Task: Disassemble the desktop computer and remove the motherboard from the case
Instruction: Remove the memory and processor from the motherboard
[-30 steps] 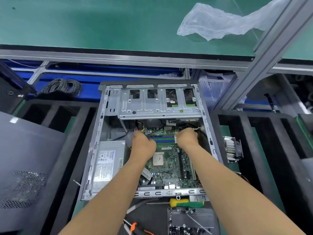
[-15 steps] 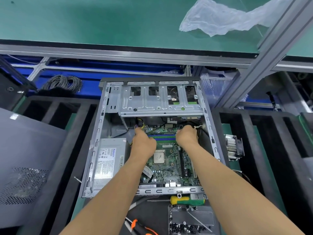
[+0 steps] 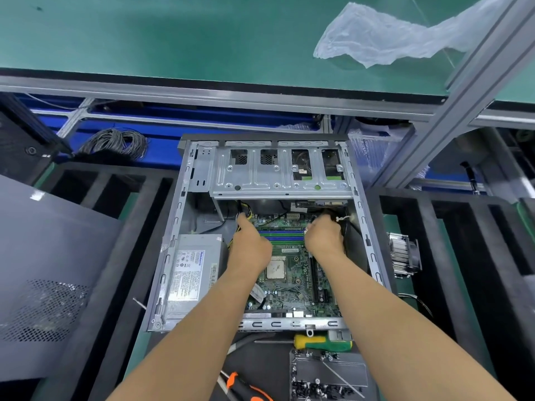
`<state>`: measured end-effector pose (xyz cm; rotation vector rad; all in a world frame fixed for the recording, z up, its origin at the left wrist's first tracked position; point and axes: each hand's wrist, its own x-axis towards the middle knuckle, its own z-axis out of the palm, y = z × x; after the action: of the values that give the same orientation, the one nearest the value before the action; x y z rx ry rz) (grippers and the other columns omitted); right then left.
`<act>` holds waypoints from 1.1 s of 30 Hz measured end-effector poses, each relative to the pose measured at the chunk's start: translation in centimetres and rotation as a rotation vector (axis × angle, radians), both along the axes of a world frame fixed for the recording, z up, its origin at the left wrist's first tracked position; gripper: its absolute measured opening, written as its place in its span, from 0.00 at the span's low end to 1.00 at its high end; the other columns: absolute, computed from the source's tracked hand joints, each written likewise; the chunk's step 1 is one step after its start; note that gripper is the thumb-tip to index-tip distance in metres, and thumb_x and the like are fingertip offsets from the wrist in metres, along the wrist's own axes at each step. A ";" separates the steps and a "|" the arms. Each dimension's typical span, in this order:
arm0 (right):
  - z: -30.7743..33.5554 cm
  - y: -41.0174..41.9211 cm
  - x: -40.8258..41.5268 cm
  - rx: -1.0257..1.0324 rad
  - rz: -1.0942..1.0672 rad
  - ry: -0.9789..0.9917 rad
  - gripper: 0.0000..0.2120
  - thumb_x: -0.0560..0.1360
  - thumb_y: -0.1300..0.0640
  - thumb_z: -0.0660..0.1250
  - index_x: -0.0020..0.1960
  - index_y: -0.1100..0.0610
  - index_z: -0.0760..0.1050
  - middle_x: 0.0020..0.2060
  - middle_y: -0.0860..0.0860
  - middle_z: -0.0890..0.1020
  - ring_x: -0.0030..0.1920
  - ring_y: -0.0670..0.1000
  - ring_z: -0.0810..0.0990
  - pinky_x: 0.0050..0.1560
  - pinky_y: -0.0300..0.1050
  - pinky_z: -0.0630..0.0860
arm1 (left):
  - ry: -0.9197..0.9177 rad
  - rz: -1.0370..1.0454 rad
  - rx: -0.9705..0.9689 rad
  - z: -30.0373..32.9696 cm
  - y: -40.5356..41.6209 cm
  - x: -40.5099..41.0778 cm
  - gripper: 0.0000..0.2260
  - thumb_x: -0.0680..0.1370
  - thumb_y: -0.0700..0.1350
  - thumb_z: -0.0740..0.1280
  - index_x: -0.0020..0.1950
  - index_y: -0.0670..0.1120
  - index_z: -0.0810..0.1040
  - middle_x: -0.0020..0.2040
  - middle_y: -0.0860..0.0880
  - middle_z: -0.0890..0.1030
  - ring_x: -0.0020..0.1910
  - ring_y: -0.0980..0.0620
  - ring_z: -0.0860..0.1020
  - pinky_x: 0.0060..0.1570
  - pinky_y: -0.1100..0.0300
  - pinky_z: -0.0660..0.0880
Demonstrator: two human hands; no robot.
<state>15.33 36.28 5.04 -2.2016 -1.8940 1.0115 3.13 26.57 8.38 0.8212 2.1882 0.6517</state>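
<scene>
Open grey steel computer case (image 3: 185, 227) lies flat on the black slotted bench (image 3: 463, 256), both arms reaching into it. Green motherboard (image 3: 292, 280) sits in the case floor, under and between the hands, silver CPU square (image 3: 275, 269) bare just below the left wrist.

Left hand (image 3: 250, 247) is at the far-left corner of the board, fingers curled down by the yellow-and-black power cable bundle (image 3: 242, 211); cannot tell whether it actually grips the cable or the connector. Right hand (image 3: 324, 235) is at the far-right corner, fingers bent into black wiring next to a white cable tie (image 3: 344, 219); grip is hidden, cannot tell what it holds.

Blue and green RAM slots (image 3: 282, 235) run between the two hands. Silver drive cage (image 3: 278, 172) spans the case just beyond the fingertips. Grey power supply box (image 3: 192, 273) with a label sits left of the left forearm, inside the case.

Near the elbows: yellow-and-green handled screwdriver (image 3: 322, 342) just outside the case's near edge, black tray of loose screws (image 3: 327, 377) below it, orange-handled tool (image 3: 246, 386) between the forearms. Finned aluminium heatsink (image 3: 402, 256) rests right of the right forearm, outside the case. Perforated grey side panel (image 3: 43, 270) lies far left.
</scene>
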 end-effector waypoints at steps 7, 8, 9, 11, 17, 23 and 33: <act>0.1 -0.4 0.1 0.011 -0.019 0.076 0.13 0.82 0.51 0.58 0.58 0.60 0.72 0.44 0.56 0.75 0.44 0.58 0.78 0.44 0.49 0.76 | -0.007 0.215 0.007 0.1 1.0 -0.8 0.18 0.78 0.32 0.59 0.69 0.37 0.65 0.51 0.40 0.74 0.35 0.50 0.71 0.27 0.60 0.64; 0.1 -0.5 0.1 0.010 -0.020 0.089 0.13 0.82 0.51 0.57 0.57 0.60 0.73 0.43 0.55 0.74 0.43 0.58 0.78 0.44 0.49 0.76 | 0.042 0.198 -0.013 0.2 1.3 -0.8 0.16 0.78 0.32 0.60 0.66 0.36 0.66 0.52 0.39 0.75 0.37 0.48 0.71 0.29 0.59 0.66; 0.1 -0.5 0.1 0.009 -0.021 0.104 0.13 0.82 0.51 0.58 0.57 0.60 0.73 0.43 0.55 0.74 0.43 0.59 0.78 0.44 0.50 0.77 | 0.115 0.138 -0.035 0.4 1.7 -0.7 0.15 0.78 0.32 0.61 0.64 0.35 0.66 0.52 0.38 0.75 0.40 0.45 0.73 0.33 0.57 0.67; 0.1 -0.5 0.0 0.005 -0.027 0.127 0.12 0.82 0.52 0.58 0.57 0.60 0.73 0.45 0.56 0.75 0.45 0.59 0.79 0.48 0.53 0.79 | 0.339 -0.122 -0.120 1.1 2.8 -0.9 0.12 0.77 0.32 0.62 0.60 0.36 0.69 0.53 0.39 0.76 0.48 0.39 0.76 0.41 0.53 0.71; 0.0 -0.6 -0.2 -0.013 -0.056 0.160 0.10 0.81 0.54 0.58 0.57 0.58 0.73 0.46 0.54 0.75 0.47 0.57 0.77 0.54 0.54 0.77 | 0.821 -0.897 -0.489 1.9 4.9 -4.1 0.20 0.78 0.36 0.61 0.70 0.43 0.68 0.64 0.41 0.73 0.63 0.38 0.72 0.60 0.46 0.70; -0.2 -0.5 -0.2 -0.015 -0.042 0.170 0.07 0.78 0.60 0.59 0.54 0.58 0.73 0.39 0.50 0.72 0.44 0.56 0.75 0.49 0.49 0.76 | 0.685 -1.163 -0.495 2.1 5.5 -7.8 0.25 0.75 0.32 0.58 0.67 0.53 0.65 0.55 0.48 0.71 0.49 0.46 0.74 0.39 0.52 0.72; -0.1 -0.4 -0.4 -0.037 -0.043 0.169 0.07 0.80 0.57 0.59 0.55 0.58 0.73 0.39 0.49 0.71 0.45 0.55 0.76 0.47 0.48 0.74 | 0.527 -1.102 -0.524 -0.8 7.5 -9.2 0.12 0.79 0.44 0.68 0.62 0.49 0.75 0.53 0.52 0.78 0.52 0.48 0.77 0.56 0.49 0.75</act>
<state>14.96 35.92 4.90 -2.0911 -1.7631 1.1931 -6.06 34.11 7.60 1.7691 1.7466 -0.7094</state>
